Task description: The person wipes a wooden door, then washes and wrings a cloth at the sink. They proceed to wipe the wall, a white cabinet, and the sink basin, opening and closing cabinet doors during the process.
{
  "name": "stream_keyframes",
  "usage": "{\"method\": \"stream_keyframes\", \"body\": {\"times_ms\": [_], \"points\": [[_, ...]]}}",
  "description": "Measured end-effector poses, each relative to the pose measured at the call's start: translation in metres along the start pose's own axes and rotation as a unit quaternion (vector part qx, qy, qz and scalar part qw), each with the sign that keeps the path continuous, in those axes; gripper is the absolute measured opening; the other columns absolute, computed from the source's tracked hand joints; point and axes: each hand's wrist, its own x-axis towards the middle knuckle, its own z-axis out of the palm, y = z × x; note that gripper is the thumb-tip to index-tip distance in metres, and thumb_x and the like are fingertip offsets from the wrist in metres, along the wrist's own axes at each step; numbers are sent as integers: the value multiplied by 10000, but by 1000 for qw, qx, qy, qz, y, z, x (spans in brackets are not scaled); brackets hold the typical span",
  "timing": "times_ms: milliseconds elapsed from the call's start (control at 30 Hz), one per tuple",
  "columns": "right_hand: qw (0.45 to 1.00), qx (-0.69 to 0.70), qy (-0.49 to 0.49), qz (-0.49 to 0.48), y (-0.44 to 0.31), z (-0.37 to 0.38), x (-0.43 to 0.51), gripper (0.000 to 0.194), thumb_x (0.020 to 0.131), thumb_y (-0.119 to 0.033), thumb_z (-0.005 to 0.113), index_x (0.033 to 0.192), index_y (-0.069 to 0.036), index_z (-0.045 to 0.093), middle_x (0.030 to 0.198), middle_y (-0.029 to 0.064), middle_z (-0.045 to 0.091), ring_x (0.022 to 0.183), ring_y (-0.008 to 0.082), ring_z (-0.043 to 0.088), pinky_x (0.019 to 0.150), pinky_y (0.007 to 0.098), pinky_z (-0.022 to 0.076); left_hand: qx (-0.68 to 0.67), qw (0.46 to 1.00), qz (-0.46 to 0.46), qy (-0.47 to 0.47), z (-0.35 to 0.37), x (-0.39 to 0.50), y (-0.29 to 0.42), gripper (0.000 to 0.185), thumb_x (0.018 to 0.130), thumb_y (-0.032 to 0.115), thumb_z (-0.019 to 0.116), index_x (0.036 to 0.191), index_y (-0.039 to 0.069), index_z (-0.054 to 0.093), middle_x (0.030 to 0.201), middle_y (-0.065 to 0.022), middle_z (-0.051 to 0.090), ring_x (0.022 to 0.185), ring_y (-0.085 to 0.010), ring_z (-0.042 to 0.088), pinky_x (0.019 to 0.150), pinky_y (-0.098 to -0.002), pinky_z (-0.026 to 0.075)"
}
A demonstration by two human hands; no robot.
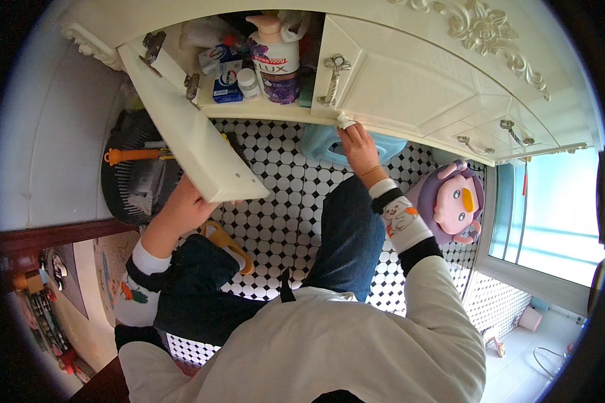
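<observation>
My left hand (189, 206) grips the lower outer edge of an open cream cabinet door (196, 131), its fingers partly hidden behind it. Between the fingertips of my right hand (359, 146) is a crumpled white tissue or cloth (345, 121), against the bottom edge of the closed cabinet door (403, 75). Inside the open compartment stand a Lux pump bottle (277, 65), a small white jar (248, 83) and blue-and-white boxes (227, 83). Ornate metal handles (334, 79) are fixed to the closed fronts.
Under the cabinet is a light blue plastic stool or basin (317, 143). A dark basket (126, 196) with an orange-handled tool (131, 155) stands at left. At right are a pink-and-purple cartoon-faced bin (454, 204) and a glazed door (544, 216). Black-and-white tiles (277, 201) cover the floor.
</observation>
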Motion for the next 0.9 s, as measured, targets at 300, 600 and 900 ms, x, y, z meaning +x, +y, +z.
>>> {"method": "stream_keyframes", "body": {"times_ms": [300, 600, 900], "points": [[996, 36, 17, -82, -51, 32, 40, 292, 802, -114, 574, 1081, -30, 604, 1138, 117, 550, 1160, 303, 515, 945, 374, 476, -130, 991, -18, -21, 32, 60, -3, 294, 997, 246, 487, 997, -3, 643, 913, -90, 701, 714, -124, 606, 687, -262, 484], [999, -19, 15, -43, 41, -17, -28, 204, 800, -123, 582, 977, -36, 634, 1139, 105, 563, 1154, 296, 520, 933, 378, 484, -13, 999, 40, 14, 38, 115, -9, 134, 950, 107, 527, 986, 11, 613, 922, -132, 700, 784, -246, 671, 694, -320, 501], [982, -132, 66, 121, 111, -65, -86, 222, 752, -57, 561, 966, -55, 619, 985, 84, 555, 1040, 268, 543, 812, 360, 517, 88, 986, 12, 137, 53, 169, -24, 199, 909, 200, 604, 885, 5, 570, 717, -214, 580, 674, -399, 585, 558, -400, 441]]}}
